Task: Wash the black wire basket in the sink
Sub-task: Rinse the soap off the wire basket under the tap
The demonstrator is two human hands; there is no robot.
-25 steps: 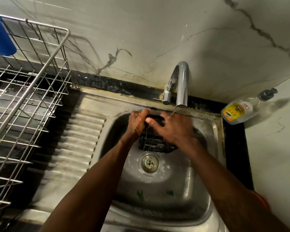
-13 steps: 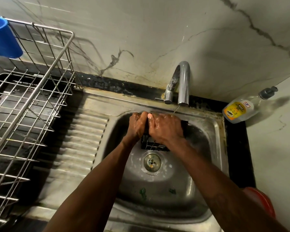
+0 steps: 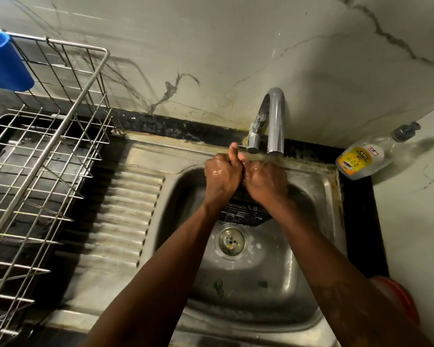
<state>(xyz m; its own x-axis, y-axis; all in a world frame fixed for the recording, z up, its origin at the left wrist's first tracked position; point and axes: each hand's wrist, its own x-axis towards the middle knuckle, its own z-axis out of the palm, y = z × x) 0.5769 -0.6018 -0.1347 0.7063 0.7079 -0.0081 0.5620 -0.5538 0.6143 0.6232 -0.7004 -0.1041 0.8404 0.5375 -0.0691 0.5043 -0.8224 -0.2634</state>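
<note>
Two wet hands meet over the top of the basket (image 3: 246, 212), which sits in the back half of the sink (image 3: 321, 196), just behind the drain (image 3: 231, 241) and under the tap (image 3: 276, 116). Only its lower part shows, a black grid of wires poking out beneath the wrists and tipped a little. The left hand (image 3: 222, 175) is curled tight on the basket's upper edge, knuckles up, thumb sticking straight up toward the tap's base. The right hand (image 3: 266, 180) presses against it, side by side, fingers also bent down round the top of the basket; the fingertips themselves are tucked out of sight beneath the knuckles. A thin thread of water falls from the spout onto the right hand.

Foam flecks lie round the drain, and a couple of green scraps sit nearer the front of the sink. Left of the bowl runs the ribbed drainboard (image 3: 125, 209), then a wire rack (image 3: 48, 171) with a blue cup (image 3: 5, 63) hooked on its far corner. A bottle (image 3: 361, 159) with a yellow label lies on its side at the sink's right back corner. A red object (image 3: 398, 296) shows behind the right forearm.
</note>
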